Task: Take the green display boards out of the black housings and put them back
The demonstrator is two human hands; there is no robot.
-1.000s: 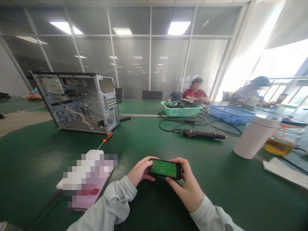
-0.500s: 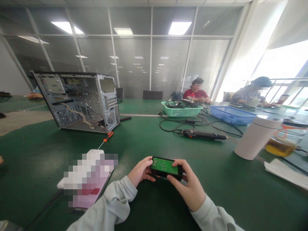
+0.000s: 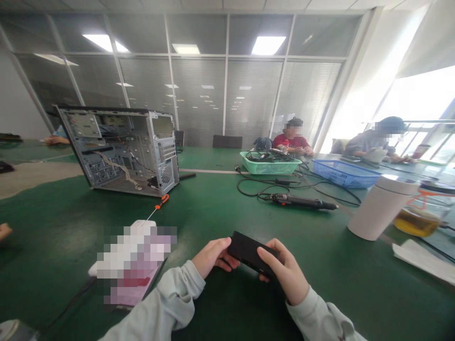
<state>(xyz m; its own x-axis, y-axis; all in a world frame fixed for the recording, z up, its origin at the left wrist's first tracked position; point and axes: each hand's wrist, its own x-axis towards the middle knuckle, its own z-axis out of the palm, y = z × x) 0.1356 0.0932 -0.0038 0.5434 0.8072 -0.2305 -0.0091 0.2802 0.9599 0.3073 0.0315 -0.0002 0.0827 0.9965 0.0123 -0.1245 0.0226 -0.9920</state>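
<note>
- Black case [image 3: 250, 253]: flat, hard, dull, shaped like a long box, held up just above the green table [image 3: 53, 227], near its near edge, about halfway along.
- Left hand [image 3: 213, 258]: fingers curled close around one end of the case, a narrow hold.
- Right hand [image 3: 286, 270]: fingers wrapped close around the other end, also a narrow hold.
- One hand at each end: a steady way to hold a flat thing with no slips.
- Toward the far edge: open PC case [image 3: 121, 151], bare metal with loose wires; small orange screwdriver [image 3: 161, 201] just in front.
- Near the right edge: white flask [image 3: 382, 208], glass jar [image 3: 419, 218].
</note>
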